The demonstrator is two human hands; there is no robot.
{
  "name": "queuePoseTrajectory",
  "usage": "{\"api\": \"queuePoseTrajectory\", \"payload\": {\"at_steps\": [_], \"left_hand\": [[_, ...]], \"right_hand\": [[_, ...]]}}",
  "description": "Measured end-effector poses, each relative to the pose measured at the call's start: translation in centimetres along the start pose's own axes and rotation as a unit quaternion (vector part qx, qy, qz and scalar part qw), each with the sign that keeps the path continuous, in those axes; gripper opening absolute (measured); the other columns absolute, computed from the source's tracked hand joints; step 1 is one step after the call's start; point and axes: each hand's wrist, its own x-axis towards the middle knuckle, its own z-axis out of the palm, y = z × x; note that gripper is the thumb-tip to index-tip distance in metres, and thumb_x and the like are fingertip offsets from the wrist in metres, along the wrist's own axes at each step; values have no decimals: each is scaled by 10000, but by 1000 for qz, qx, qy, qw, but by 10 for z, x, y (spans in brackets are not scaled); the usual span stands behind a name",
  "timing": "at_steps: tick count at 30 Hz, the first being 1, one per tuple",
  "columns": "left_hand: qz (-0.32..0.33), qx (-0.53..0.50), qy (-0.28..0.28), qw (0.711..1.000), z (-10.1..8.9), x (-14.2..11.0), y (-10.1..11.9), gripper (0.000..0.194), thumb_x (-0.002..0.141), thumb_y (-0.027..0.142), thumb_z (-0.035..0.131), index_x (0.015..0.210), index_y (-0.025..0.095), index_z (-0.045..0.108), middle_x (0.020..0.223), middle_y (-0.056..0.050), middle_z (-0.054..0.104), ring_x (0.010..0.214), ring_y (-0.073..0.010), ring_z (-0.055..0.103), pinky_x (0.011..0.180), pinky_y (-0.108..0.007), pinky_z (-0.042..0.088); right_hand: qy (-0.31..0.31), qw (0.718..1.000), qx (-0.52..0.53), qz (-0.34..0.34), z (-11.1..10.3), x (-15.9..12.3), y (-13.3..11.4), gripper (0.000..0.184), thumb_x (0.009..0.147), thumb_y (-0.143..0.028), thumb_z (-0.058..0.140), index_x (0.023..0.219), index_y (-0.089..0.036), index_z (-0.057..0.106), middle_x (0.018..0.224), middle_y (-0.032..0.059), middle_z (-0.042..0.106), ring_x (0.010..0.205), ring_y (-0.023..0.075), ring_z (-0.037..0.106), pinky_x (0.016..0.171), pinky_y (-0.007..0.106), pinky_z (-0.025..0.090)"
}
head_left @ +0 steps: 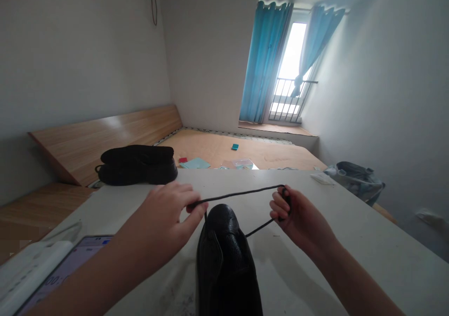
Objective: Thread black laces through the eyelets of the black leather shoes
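A black leather shoe (224, 260) lies on the white table (351, 241) right in front of me, toe pointing away. A black shoelace (242, 193) is stretched taut above its toe. My left hand (168, 217) pinches one end of the lace between thumb and fingers just left of the toe. On the right, my right hand (298, 217) is closed round the other end, where the lace loops about its fingers and runs back down toward the shoe.
A second black shoe (140, 164) sits at the table's far left edge. A phone with a lit screen (66, 267) and a white object (28, 269) lie near left. Behind are a wooden bed platform (245, 150) with small coloured items, a grey bag (358, 178), and blue curtains (263, 63).
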Motion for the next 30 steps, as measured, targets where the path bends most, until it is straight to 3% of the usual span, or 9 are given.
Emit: {"api": "queuePoseTrajectory", "payload": {"at_steps": [4, 9, 12, 14, 18, 20, 22, 26, 30], "left_hand": [[2, -107, 75, 991, -2, 0, 4, 348, 926, 388, 399, 662, 210, 541, 838, -14, 570, 867, -216, 516, 785, -341, 359], [-45, -187, 107, 976, -4, 3, 2, 337, 917, 397, 394, 643, 218, 475, 671, 27, 506, 644, -165, 472, 605, -287, 356], [-75, -230, 142, 960, -7, 4, -2, 411, 946, 421, 360, 590, 221, 413, 589, 42, 446, 572, -146, 420, 549, -271, 330], [-47, -234, 127, 963, -7, 2, 2, 417, 963, 421, 359, 613, 217, 464, 648, 32, 517, 635, -150, 473, 597, -264, 366], [71, -258, 1, 964, 3, -13, 24, 257, 977, 356, 419, 851, 236, 608, 862, 26, 629, 824, -159, 566, 749, -250, 450], [149, -226, -11, 963, 13, -21, 35, 179, 969, 308, 468, 918, 253, 630, 992, 19, 641, 977, -174, 550, 894, -270, 428], [199, -175, -3, 964, 23, -26, 40, 152, 955, 296, 501, 963, 251, 647, 1089, -12, 624, 1059, -202, 516, 986, -322, 384], [261, -115, 60, 957, 36, -25, 36, 271, 928, 364, 520, 1148, 232, 608, 1133, -70, 598, 1079, -258, 487, 990, -405, 382], [204, -99, 18, 974, 30, -22, 35, 351, 785, 218, 613, 1131, 252, 568, 1157, -49, 579, 1073, -241, 486, 956, -373, 415]], "right_hand": [[58, 997, -5, -55, 2, -5, -7, 269, 754, -315, 723, 658, -189, 506, 553, -73, 361, 437, 56, 213, 372, 163, 207], [136, 956, -169, -196, 4, -11, -7, 302, 815, -413, 687, 681, -191, 531, 610, -32, 476, 490, 70, 305, 412, 184, 249], [85, 948, -254, -173, 11, -15, 2, 278, 839, -451, 655, 755, -195, 590, 656, -16, 545, 504, 77, 336, 430, 203, 269], [29, 938, -311, -151, 18, -21, 11, 277, 872, -461, 606, 811, -191, 628, 707, 6, 605, 505, 83, 368, 445, 215, 313], [-76, 903, -395, -153, 32, -42, 28, 238, 916, -377, 560, 1099, -251, 646, 1030, 48, 697, 830, 165, 619, 732, 273, 510], [-110, 895, -404, -152, 35, -53, 35, 396, 867, -279, 629, 1256, -320, 568, 1214, 28, 654, 1081, 200, 600, 917, 312, 486], [-122, 904, -390, -128, 36, -59, 40, 527, 809, -189, 662, 1296, -353, 539, 1268, 9, 628, 1157, 206, 570, 978, 321, 454], [-52, 954, -287, -62, 35, -54, 42, 239, 799, -287, 647, 1032, -248, 684, 954, 37, 695, 853, 180, 630, 749, 277, 508], [76, 977, -195, -40, 28, -34, 29, 180, 764, -353, 632, 836, -189, 628, 580, -37, 490, 525, 95, 408, 514, 209, 366]]}}
